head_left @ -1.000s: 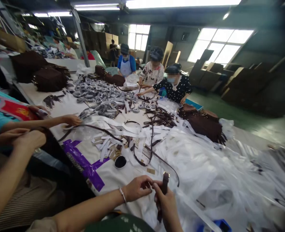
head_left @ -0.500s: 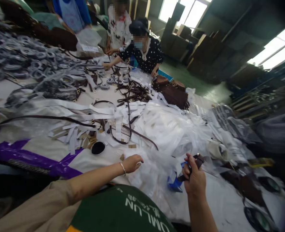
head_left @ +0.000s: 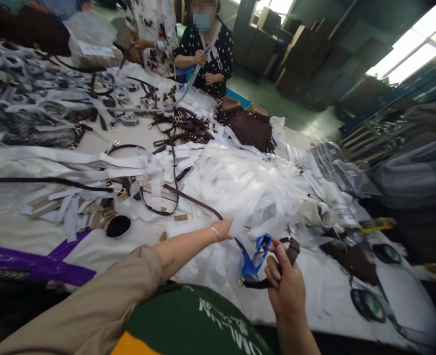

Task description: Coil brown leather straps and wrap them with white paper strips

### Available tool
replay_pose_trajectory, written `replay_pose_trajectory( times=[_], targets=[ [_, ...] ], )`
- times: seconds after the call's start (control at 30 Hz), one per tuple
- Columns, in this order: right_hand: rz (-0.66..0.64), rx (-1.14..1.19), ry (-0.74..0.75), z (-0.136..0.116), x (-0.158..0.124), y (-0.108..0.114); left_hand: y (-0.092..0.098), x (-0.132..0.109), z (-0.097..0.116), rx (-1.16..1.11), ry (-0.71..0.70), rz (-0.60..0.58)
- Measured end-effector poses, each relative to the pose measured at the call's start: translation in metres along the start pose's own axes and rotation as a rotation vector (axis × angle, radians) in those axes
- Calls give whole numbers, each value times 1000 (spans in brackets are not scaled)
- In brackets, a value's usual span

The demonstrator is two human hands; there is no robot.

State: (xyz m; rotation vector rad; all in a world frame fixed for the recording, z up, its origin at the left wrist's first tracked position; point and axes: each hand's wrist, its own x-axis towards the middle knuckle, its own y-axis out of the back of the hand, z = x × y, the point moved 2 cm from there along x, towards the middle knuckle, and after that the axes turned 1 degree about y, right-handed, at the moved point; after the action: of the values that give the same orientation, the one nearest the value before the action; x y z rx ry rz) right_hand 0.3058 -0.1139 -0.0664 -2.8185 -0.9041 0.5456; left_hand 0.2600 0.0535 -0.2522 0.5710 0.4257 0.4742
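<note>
My left hand reaches to the near edge of a heap of thin white plastic film. Its fingers look drawn together on the film, though their tips are partly hidden. A dark brown strap is gripped in my right hand, looped over the fingers. One strap end with a small gold-coloured fitting sticks out to the left below the hand. Just left of that hand lies a crumpled blue piece of shiny material, beside the fingertips.
Brown straps with metal clips and brown bags lie farther back. A black-filled round cup stands left, beside paper strips. Purple tape runs along the table edge. Across the table, a person in a dotted top holds a wrapped strap.
My left hand has moved right, from hanging over the table to the white film. My right hand keeps the strap, turned and nearer the blue piece. The view has shifted right.
</note>
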Motion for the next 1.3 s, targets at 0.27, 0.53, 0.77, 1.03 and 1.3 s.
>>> replay_pose_trajectory(
  times=[0.27, 0.53, 0.77, 1.03, 1.3],
  targets=[
    [-102, -139, -108, 27, 26, 11, 22, -44, -40, -277, 168, 31],
    [-454, -375, -239, 83, 29, -66, 72, -137, -46, -621, 161, 350],
    [-623, -448, -278, 106, -10, -123, 79, -213, -41, -931, 97, 299],
    [-576, -623, -129, 119, -68, -168, 135, -293, -47, -853, 105, 364],
    [-513, -637, -119, 139, -64, -176, 175, -284, -87, -1304, 202, 774]
  ],
)
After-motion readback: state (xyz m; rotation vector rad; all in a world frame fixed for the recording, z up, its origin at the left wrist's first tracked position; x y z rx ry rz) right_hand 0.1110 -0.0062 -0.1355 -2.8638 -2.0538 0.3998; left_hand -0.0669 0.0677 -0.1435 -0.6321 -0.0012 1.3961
